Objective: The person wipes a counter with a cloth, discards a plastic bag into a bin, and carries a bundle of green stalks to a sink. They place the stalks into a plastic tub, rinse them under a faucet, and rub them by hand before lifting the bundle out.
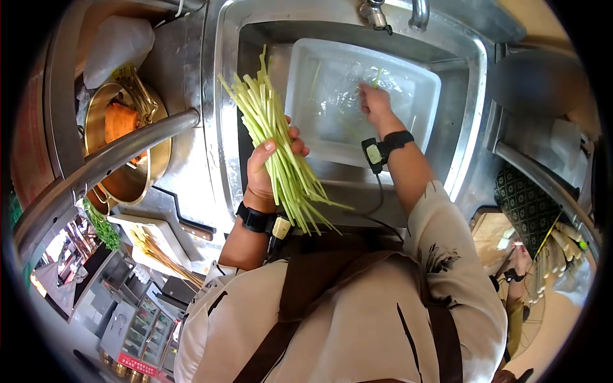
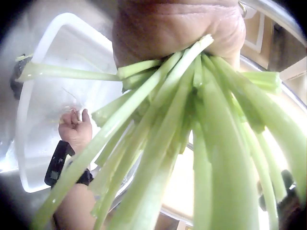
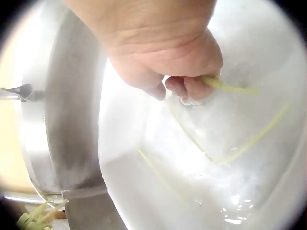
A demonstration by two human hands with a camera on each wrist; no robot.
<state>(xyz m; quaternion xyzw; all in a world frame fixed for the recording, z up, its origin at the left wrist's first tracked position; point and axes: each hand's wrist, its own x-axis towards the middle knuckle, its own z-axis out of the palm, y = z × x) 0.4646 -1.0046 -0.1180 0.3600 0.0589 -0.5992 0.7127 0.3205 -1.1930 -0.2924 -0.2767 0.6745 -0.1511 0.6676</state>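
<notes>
A thick bundle of pale green stalks (image 1: 271,121) is gripped by my left hand (image 1: 260,169) over the sink's left side. In the left wrist view the stalks (image 2: 168,124) fan out beyond the hand (image 2: 177,31). My right hand (image 1: 377,103) is low in a white basin (image 1: 436,105) of water. The right wrist view has its fingers (image 3: 192,88) curled round one thin stalk (image 3: 235,89), whose end sticks out. A few loose stalks (image 3: 261,136) lie in the water near that hand.
The basin sits in a metal sink (image 1: 476,115) below a faucet (image 1: 375,14). To the left are a metal pot (image 1: 159,156) with orange pieces, a knife (image 1: 195,230) and a white tray (image 1: 182,246). Another person's hand (image 1: 522,260) shows at right.
</notes>
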